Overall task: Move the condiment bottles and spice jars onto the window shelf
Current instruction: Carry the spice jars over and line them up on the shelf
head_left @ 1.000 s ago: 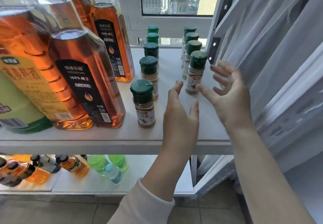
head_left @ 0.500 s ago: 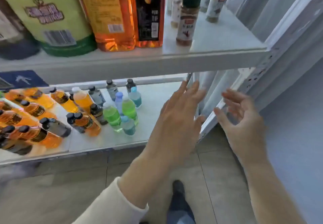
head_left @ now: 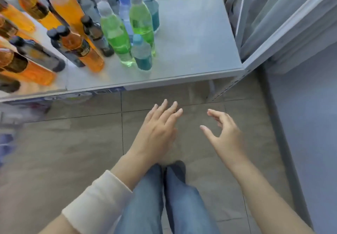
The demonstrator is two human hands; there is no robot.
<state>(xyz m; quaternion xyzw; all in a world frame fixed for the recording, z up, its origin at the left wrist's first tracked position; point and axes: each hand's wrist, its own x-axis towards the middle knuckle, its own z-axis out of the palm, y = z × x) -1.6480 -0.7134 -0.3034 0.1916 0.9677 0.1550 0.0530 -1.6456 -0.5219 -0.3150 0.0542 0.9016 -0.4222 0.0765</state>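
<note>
My view points down at the floor in front of a low grey shelf (head_left: 191,51). My left hand (head_left: 156,131) hangs over the floor tiles with fingers stretched out and holds nothing. Beside it, my right hand (head_left: 224,135) is also empty, fingers spread and slightly curled. On the shelf's left half stand several bottles: green drink bottles (head_left: 116,33), a small teal bottle (head_left: 142,53), orange bottles with dark caps (head_left: 80,49) and dark bottles (head_left: 40,55). Both hands are well in front of the shelf edge. The spice jars and oil bottles are out of view.
The right half of the low shelf is bare. A white curtain (head_left: 273,14) and a shelf upright (head_left: 284,31) stand at the right. My legs in blue jeans (head_left: 164,197) stand on the grey floor tiles (head_left: 73,151). Blurred boxes lie under the shelf at left.
The view has dropped from the upper shelf with spice jars down to the low shelf and floor. Both hands have come down and back from the shelves, still empty.
</note>
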